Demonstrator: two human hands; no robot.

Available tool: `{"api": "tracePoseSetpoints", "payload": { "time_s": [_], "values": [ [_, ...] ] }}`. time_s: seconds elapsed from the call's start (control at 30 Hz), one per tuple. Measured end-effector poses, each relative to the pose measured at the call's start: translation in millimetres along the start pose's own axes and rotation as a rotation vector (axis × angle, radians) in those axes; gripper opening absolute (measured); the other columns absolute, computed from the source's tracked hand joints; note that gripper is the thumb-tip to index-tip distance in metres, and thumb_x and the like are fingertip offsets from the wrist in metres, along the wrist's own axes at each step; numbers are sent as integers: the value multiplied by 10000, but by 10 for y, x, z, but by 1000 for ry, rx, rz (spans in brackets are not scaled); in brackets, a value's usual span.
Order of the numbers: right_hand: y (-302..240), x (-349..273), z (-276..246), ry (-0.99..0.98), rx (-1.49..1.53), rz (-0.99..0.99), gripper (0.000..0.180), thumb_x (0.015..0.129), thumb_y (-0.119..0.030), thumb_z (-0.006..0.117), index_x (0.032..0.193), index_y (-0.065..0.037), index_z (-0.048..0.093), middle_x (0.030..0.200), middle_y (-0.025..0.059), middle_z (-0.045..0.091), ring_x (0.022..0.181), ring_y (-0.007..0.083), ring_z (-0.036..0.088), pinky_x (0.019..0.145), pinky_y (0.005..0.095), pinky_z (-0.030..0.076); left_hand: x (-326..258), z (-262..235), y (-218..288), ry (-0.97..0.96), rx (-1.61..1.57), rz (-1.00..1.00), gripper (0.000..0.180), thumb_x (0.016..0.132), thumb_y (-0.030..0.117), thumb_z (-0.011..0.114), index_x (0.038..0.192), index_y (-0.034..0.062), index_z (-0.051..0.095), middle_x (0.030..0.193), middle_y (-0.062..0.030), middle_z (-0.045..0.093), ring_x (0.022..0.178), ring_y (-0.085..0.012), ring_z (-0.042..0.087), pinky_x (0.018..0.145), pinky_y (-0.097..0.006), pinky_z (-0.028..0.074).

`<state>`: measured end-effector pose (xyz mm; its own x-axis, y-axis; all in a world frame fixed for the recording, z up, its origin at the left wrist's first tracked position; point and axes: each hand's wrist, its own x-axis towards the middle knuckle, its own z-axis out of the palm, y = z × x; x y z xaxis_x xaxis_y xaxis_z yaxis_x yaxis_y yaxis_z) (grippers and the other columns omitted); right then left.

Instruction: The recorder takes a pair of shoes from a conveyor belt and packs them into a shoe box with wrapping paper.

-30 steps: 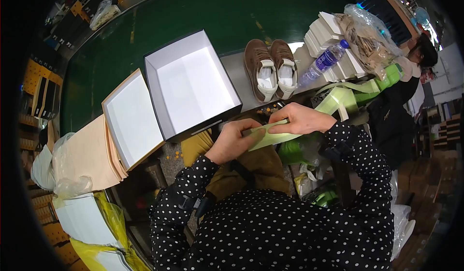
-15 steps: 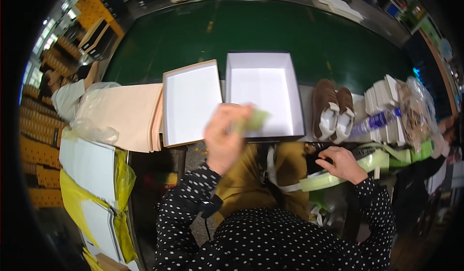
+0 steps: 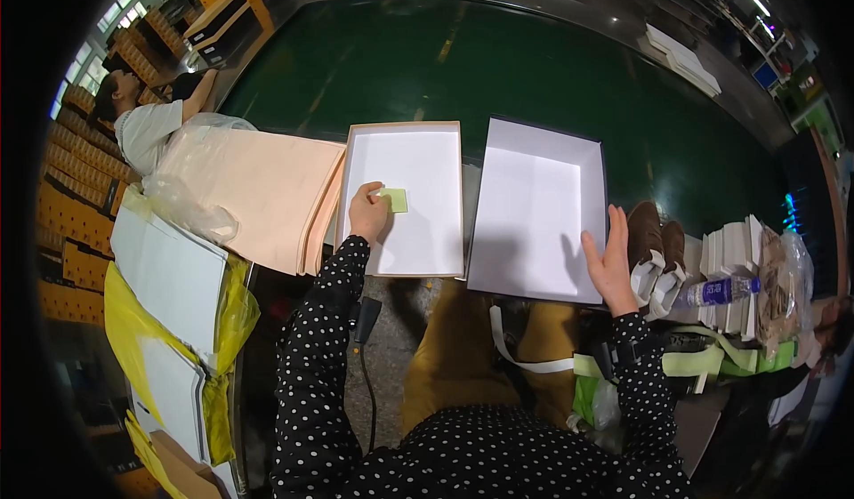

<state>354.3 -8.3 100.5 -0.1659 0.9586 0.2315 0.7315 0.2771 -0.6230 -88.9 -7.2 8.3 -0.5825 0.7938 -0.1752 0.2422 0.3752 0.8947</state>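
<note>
Left hand [image 3: 370, 213] pinches green slip [image 3: 396, 201] within shallow lid [image 3: 431, 241], near edge of desk [image 3: 391, 63]; right hand [image 3: 611, 266] spread by deep box [image 3: 534, 188]. Apparently placing slip; next move likely calls for pressing flat.

Passage above green table [image 3: 534, 63], brown shoes [image 3: 646, 234] crowding right hand [image 3: 612, 266]

at twelve o'clock spreads the green desk [image 3: 525, 63]. at ten o'clock peach sheets [image 3: 258, 183] lie stacked beside clear plastic [image 3: 200, 214], a co-worker [image 3: 153, 134] in a white top beyond. pale boards [image 3: 169, 263] in yellow plastic [image 3: 233, 317] sit toward eight o'clock. near three o'clock, a purple-labelled bottle [image 3: 716, 292] is by a white stack [image 3: 737, 248]; white slabs [image 3: 680, 59] lie at two o'clock.
</note>
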Motion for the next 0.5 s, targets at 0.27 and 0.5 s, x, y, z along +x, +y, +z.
{"api": "tracePoseSetpoints", "payload": {
  "time_s": [0.27,0.5],
  "values": [
    [-153,0,-5,-42,-60,31,696,940,-292,597,1444,72,282,1461,309,329,1358,437,354,1120,428,310,74,129,242,4,344,104,357,844,119,640,1197,77,602,841,-98,674,809,-261,668,763,-376,523],
    [-168,1,0,-39,-108,45,656,939,-296,598,1422,67,339,1436,315,369,1332,449,389,1102,438,338,83,167,282,27,437,151,343,858,133,609,1199,91,593,943,-176,707,901,-354,675,802,-436,526]
  ]
}}
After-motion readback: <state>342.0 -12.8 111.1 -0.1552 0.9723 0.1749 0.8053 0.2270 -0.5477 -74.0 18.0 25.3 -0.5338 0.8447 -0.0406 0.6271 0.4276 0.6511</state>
